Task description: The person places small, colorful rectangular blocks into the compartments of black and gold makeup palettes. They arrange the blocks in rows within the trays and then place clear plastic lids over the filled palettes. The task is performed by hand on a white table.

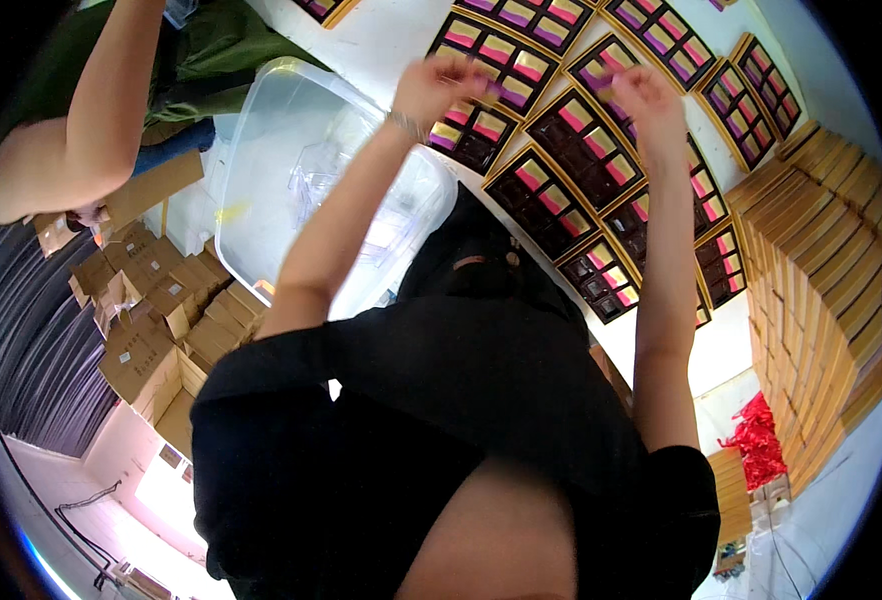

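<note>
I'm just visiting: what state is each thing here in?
Black trays: some only partly filled
Left hand: blurred above trays, grip unclear
Right hand: likewise blurred, grip unclear
Clear tub: open, clear pieces inside
Cardboard boxes: some open
Red crinkled material: bunched up
Other person's arm: bent

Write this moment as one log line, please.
left hand: over trays, grip blurred; right hand: over trays, grip blurred; trays: some compartments dark; clear bin: left of trays

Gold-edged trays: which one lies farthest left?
The tray cut off by the top edge, left of the left hand; white tabletop separates it from the others.
</note>
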`<state>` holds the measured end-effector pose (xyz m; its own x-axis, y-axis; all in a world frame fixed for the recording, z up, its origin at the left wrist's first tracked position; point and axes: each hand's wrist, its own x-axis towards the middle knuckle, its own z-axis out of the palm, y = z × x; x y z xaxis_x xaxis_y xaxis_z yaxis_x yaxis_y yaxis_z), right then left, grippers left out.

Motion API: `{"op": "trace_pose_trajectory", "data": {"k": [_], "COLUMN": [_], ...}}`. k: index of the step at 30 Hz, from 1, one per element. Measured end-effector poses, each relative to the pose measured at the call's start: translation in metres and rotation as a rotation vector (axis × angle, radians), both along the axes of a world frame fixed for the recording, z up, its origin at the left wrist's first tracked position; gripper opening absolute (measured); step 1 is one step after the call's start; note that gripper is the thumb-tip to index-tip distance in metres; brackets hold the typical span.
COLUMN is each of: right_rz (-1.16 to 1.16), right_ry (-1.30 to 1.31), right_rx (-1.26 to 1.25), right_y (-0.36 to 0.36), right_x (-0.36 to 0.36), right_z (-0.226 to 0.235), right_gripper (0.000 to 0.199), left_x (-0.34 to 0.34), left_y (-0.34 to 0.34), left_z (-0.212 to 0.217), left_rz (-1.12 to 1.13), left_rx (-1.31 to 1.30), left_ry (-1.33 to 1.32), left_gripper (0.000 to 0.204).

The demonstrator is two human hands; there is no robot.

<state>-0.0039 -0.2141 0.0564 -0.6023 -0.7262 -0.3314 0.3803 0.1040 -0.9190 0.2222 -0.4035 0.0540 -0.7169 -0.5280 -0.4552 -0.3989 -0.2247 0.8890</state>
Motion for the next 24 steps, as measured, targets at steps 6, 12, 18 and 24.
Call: {"op": "trace_pose_trajectory", "data": {"k": [6,12,18,24], "right_rz": [-0.057,-0.037,-0.060,-0.006], "right_ry": [-0.386,-0.301,0.046,1.040], "right_rx": [0.132,0.089,0.153,0.377], "right_y": [0.061,0.092,0.101,0.064], "right_x": [0.093,0.107,0.109,0.100], "right_z": [-0.011,-0.013,-0.018,-0.033], "right_gripper": [0.015,0.029,0.031,0.026], "left_x": [0.069,0.076,0.070,0.075], "left_y": [0.082,0.106,0.116,0.134], "left_z": [-0.034,-0.049,-0.058,-0.030], "left_rz": [0.172,0.154,0.185,-0.055], "left_rx": [-0.549,-0.955,-1.087,-1.355], "left_ry": [-0.184,-0.163,-0.202,-0.270], "left_gripper": [0.024,0.016,0.019,0.027]}}
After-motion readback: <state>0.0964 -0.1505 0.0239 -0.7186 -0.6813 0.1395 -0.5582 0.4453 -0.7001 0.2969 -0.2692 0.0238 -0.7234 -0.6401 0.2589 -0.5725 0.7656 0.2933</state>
